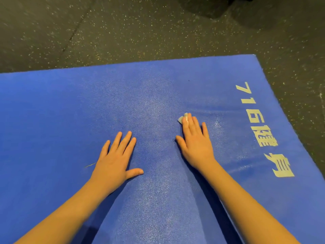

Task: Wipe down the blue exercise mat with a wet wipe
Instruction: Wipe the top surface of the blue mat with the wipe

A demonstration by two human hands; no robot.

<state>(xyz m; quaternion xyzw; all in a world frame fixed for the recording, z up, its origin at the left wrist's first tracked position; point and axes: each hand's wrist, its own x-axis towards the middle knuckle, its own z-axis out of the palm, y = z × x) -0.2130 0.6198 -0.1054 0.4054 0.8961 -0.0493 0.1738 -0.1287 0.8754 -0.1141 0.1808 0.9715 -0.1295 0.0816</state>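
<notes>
Blue exercise mat (pixel 70 111) extends lengthwise leftward from our right hand (pixel 195 143), which presses the wet wipe (pixel 182 119) flat-fingered; left hand (pixel 116 159) rests splayed.

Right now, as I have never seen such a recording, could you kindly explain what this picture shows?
There is no machine here: these are a person's two bare hands, filmed by one camera worn on the head, looking forward and down. A blue exercise mat lies on a dark speckled floor, with pale printed lettering near its right edge. The left hand rests flat on the mat, fingers straight, holding nothing. The right hand presses a small pale wet wipe against the mat with straight fingers; the wipe peeks out past the fingertips.
</notes>
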